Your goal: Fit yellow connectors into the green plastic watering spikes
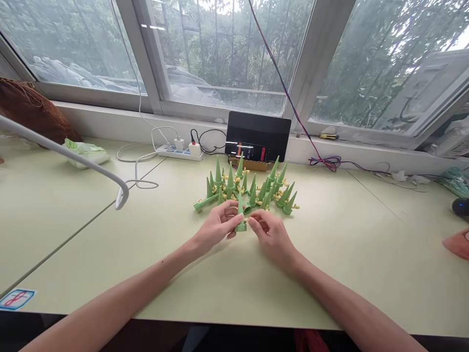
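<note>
My left hand (216,224) is closed around a green plant watering spike (241,227), holding it upright with its cone tip up and its round ribbed base down. A small yellow valve (246,220) sticks out from the spike's right side, just above the base. My right hand (271,234) pinches the outer end of that valve between thumb and fingers. Just beyond both hands stands a cluster of similar green spikes (230,182), many with yellow valves. One spike (205,202) lies on its side at the cluster's left.
A dark tablet (258,134) leans on a cardboard stand behind the cluster. Left of it are a power strip (183,152) with cables and a tissue pack (87,153). A white curved bar (73,156) crosses the left side. Red-blue wires (326,162) lie coiled at right.
</note>
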Available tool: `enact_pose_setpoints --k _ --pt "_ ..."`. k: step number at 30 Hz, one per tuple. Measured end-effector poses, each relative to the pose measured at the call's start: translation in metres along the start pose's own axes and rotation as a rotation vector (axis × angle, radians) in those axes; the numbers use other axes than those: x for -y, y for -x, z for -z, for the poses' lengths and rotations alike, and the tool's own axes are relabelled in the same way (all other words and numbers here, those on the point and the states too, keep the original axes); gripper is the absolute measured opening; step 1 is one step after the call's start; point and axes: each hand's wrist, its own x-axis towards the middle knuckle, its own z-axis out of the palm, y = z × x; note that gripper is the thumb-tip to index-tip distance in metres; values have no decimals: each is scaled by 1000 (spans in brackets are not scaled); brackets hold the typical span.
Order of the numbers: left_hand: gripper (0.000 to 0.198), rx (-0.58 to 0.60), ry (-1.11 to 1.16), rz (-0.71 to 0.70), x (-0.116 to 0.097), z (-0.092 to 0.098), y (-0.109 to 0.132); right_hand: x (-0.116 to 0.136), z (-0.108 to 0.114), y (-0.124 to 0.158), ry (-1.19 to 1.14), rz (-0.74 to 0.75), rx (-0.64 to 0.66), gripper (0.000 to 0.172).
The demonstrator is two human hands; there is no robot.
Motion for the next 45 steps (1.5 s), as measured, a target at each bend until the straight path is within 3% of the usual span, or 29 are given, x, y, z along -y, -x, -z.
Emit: enact_pose_setpoints --k 5,10,13,20,24,26,28,32,37,41,45 --pt "35 55 52 43 2 3 -1 -7 3 1 232 252 -32 24" --pt "35 65 -25 18 2 0 1 -11 2 -1 235 282 -45 26" --pt "34 71 -118 -37 5 -1 2 -10 -1 -1 172 200 -57 33" --pt "21 42 -523 -333 19 1 3 -7 -5 0 -83 -124 -24 43" --pt "17 61 -592 -376 18 -1 5 -9 -4 -3 -298 -365 91 42" --pt "18 65 -532 -340 15 -3 5 -9 -4 -4 -343 -415 109 43" --pt "23 65 -400 -253 12 -5 4 -8 -3 -4 -299 -366 77 44" --pt "36 33 -116 -46 6 -4 2 -4 -2 -2 -48 -108 -9 37" --pt "39 34 31 41 4 1 -1 -8 3 -2 209 198 13 24" --pt "35 66 1 23 5 2 0 -15 4 -3 250 247 39 29" --pt "33 84 -75 -20 6 2 1 -13 3 -2 194 185 57 35"
